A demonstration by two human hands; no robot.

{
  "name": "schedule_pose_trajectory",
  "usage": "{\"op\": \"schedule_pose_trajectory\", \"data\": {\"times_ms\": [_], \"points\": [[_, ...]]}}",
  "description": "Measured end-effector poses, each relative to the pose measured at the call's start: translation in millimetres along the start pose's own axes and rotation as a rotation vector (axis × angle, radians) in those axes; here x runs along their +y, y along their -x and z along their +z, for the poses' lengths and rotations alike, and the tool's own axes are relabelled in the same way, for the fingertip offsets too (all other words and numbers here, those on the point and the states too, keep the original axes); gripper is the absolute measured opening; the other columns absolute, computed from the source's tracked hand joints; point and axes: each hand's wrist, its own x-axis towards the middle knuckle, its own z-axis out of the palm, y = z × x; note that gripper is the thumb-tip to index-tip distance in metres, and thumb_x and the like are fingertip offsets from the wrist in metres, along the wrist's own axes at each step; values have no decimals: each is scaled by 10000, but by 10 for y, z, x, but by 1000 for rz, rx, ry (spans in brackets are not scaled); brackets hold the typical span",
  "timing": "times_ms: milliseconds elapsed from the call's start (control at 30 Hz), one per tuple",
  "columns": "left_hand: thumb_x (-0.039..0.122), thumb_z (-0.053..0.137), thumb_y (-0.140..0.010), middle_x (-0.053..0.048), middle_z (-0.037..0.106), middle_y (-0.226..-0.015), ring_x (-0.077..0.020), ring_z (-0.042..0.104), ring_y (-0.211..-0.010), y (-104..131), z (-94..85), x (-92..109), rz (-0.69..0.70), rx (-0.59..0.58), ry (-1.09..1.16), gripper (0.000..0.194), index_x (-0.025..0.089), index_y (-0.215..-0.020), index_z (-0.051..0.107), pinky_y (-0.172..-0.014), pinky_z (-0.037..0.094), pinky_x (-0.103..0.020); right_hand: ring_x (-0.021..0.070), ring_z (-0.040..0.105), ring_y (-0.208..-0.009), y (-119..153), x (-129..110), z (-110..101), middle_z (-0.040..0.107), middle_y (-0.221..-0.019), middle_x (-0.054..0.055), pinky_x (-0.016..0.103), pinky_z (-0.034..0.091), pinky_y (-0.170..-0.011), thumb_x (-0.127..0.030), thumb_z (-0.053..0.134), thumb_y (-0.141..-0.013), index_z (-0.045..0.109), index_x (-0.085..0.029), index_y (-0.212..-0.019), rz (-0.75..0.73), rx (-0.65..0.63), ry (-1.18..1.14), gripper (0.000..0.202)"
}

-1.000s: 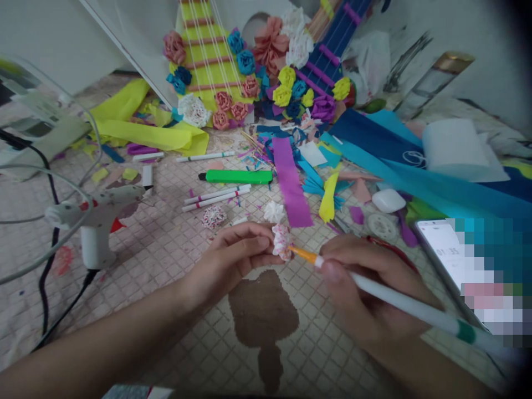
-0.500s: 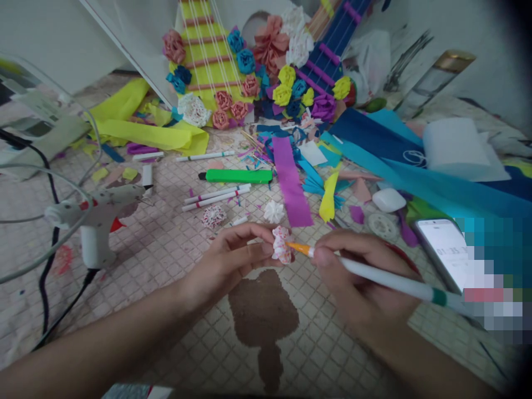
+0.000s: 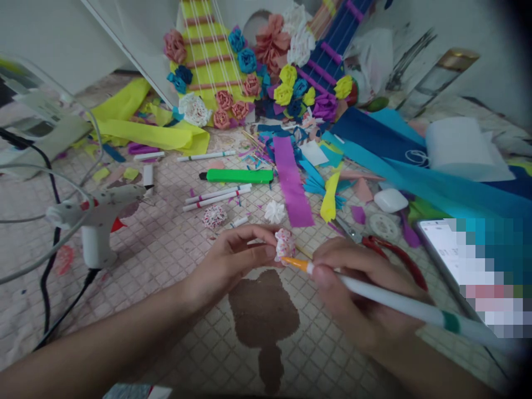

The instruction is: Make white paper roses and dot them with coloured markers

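Observation:
Between its thumb and fingers my left hand point(image 3: 239, 252) pinches a small crumpled paper flower point(image 3: 285, 244), white with pink and orange specks. My right hand point(image 3: 366, 288) grips a white felt-tip marker point(image 3: 386, 296) with a green band. The marker's orange tip touches the lower left part of the flower. Just beyond my left hand lie a speckled paper flower point(image 3: 214, 216) and a plain white one point(image 3: 275, 211). Red-handled scissors point(image 3: 394, 255) lie partly hidden behind my right hand.
A white glue gun point(image 3: 97, 219) with cables stands at left. White markers point(image 3: 218, 197), a green highlighter point(image 3: 239, 176) and a purple paper strip point(image 3: 293, 183) lie ahead. Flower-trimmed yellow point(image 3: 211, 50) and blue point(image 3: 328, 50) paper guitars stand behind. At right are a phone point(image 3: 444, 244) and paper roll point(image 3: 457, 148).
The marker tip has moved down along the flower, from its middle to its lower edge. My right hand has shifted and uncovers more of the scissors. The flower has turned slightly.

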Motion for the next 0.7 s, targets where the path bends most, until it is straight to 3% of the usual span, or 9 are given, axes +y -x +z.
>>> {"op": "schedule_pose_trajectory", "data": {"times_ms": [267,433,700], "points": [[127,680,-718,-37,656,-918,-143,625,-813,13,38,26,9,-26,13,20,138,-732,688,-756,505,-249,118,563,-529,22,11,24,608,-633,-4,253,473,-441,-75,599,-723,595,-206,-802,24,69,21,153],[126,687,-703,-41,659,-914,-146,624,-805,17,37,28,13,-23,22,32,137,-733,681,-752,502,-253,115,550,-485,-2,-34,67,617,-616,-11,227,434,-375,-235,595,-785,599,-224,-785,85,55,71,12],[183,715,-696,-30,652,-943,-144,621,-813,11,11,11,35,-6,-8,68,147,-730,668,-767,495,-265,149,601,-550,-72,-32,33,633,-617,-1,253,475,-432,-330,601,-802,613,-235,-770,100,66,65,102]]}}
